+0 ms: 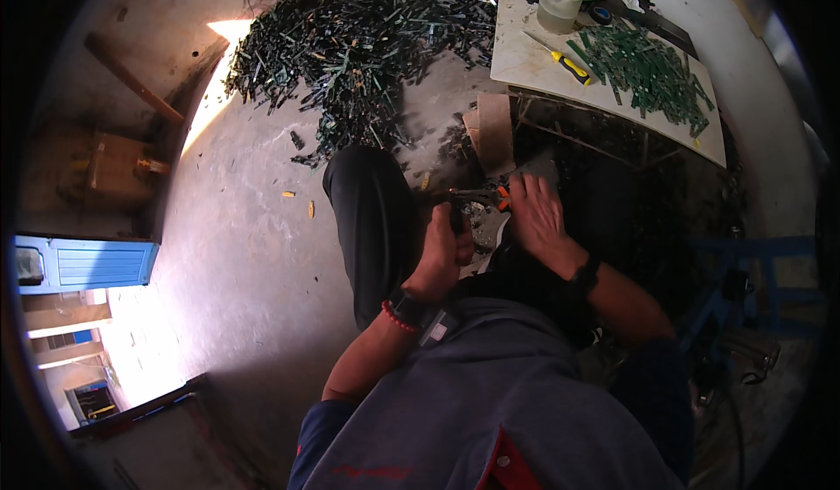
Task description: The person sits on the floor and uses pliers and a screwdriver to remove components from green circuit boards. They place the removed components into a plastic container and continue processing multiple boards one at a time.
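Between my knees, my right hand (538, 217) grips the orange handles of a pair of pliers (482, 196), whose jaws point left. My left hand (443, 247) is closed around a small dark piece (455, 217) just below the jaws. Whether the jaws touch that piece cannot be told. Beyond my hands, a brown cardboard piece (495, 134) lies on the floor. On the low white-topped table (525, 63) at upper right are a yellow-black screwdriver (572, 69), a pile of green strips (656, 80), a plastic cup (558, 7) and a roll of tape (600, 15).
A large heap of dark strips (354, 50) covers the floor ahead. Small yellow pieces (311, 209) lie left of my knee. A blue metal frame (755, 247) stands at the right. A blue door (98, 263) and a bright doorway are at the left.
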### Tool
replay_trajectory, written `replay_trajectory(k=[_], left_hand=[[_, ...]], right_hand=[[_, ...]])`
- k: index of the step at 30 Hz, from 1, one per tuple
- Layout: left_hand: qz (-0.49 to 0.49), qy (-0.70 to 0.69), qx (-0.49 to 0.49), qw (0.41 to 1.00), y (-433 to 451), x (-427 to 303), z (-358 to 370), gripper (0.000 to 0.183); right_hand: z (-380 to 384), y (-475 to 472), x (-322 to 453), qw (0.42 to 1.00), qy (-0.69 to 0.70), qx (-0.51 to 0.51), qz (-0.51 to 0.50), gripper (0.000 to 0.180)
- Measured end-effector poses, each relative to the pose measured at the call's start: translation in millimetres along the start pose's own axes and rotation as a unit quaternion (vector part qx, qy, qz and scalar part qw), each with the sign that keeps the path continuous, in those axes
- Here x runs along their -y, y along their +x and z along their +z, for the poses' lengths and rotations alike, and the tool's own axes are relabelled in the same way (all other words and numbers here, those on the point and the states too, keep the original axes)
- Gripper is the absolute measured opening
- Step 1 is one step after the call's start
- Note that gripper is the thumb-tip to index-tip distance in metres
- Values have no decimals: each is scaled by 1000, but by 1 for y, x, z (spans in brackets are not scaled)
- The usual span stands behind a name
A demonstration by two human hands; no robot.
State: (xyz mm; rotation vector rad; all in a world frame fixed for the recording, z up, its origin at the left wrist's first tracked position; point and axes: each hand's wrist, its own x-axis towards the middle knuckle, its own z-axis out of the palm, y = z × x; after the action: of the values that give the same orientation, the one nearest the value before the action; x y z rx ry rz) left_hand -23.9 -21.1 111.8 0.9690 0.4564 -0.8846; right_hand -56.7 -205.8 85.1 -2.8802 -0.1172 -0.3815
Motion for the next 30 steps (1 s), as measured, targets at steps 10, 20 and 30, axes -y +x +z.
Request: replay_trajectory(k=[10, 20, 30], left_hand=[[23, 26, -14, 999, -2, 5, -1, 41], [86, 73, -5, 994, -5, 9, 4, 44], [134, 115, -52, 983, -4, 10, 9, 39]], right_hand=[[11, 6, -9, 996, -49, -32, -62, 30], [9, 0, -12, 994, 91, 22, -57, 20], [10, -34, 43, 913, 326, 180, 166, 24]])
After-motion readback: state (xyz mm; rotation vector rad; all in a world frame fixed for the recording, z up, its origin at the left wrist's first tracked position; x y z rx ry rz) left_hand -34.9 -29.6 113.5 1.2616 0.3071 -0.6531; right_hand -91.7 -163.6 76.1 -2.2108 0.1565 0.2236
